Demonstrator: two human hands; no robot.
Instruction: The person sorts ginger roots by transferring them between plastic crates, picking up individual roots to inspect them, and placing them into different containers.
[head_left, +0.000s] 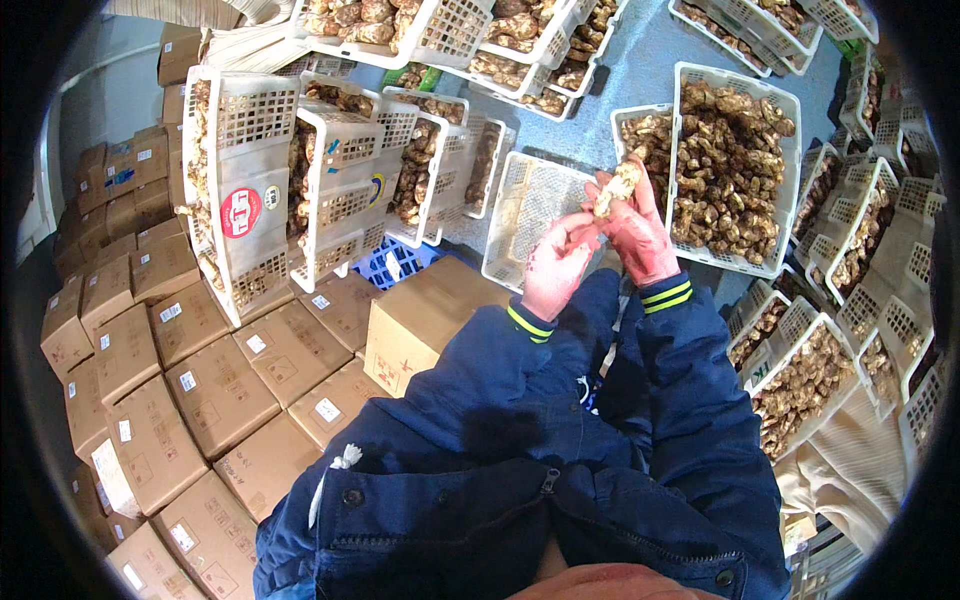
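My right hand closes round a stubby, knobbly mushroom, pale with brown patches, and holds it up. The closed fingers of my left hand pinch at its lower end, though their exact grip is partly hidden. Beneath and left of the hands lies a white plastic crate, its mesh bottom bare in the part I can see. Close on the right stands a white crate heaped with brown mushrooms. It overlaps another filled crate.
Stacked filled crates rise at the left, and more crates stand on the right. Brown cardboard boxes cover the lower left; one larger carton is beside my left arm. A blue basket sits behind it on the blue floor.
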